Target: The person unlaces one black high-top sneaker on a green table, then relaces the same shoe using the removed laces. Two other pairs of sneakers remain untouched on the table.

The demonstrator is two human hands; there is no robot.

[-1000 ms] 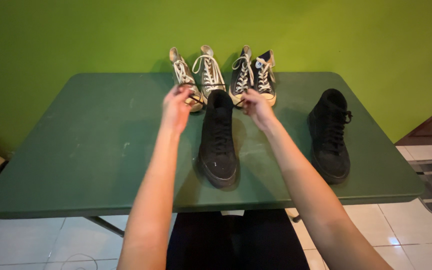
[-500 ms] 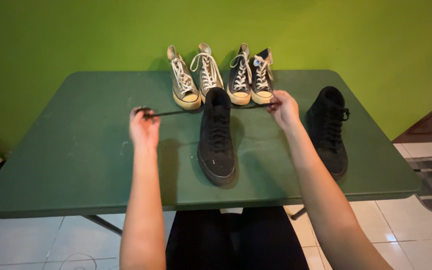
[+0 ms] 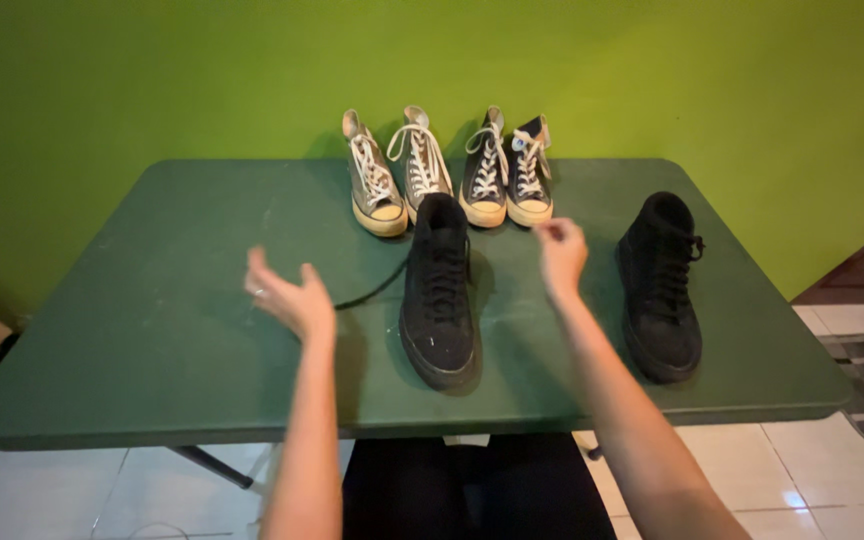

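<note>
Hands hover over a dark green worktop (image 3: 152, 330) set against a green wall. Left hand (image 3: 287, 295) is open, palm turned inward, fingers (image 3: 257, 270) spread and slightly curled; nothing is clamped in it, though the loose end of a black lace (image 3: 367, 292) lies on the worktop just beside it, and whether the hand touches that end cannot be told. The lace runs from there up to the collar of the black high-top shoe (image 3: 439, 295), which stands upright at the middle of the worktop between both hands, toe toward the near edge. Right hand (image 3: 560, 258) is held to the right of that shoe, fingers (image 3: 550, 232) pinched together at the tips; whether they grip a lace end is too small to tell. A second black high-top (image 3: 660, 285) stands well to the right, near the worktop's right edge, laces done up. Along the far edge, just behind the middle shoe, sit a grey pair of sneakers (image 3: 397, 175) with white laces and a dark pair of sneakers (image 3: 507, 170) with white laces.
</note>
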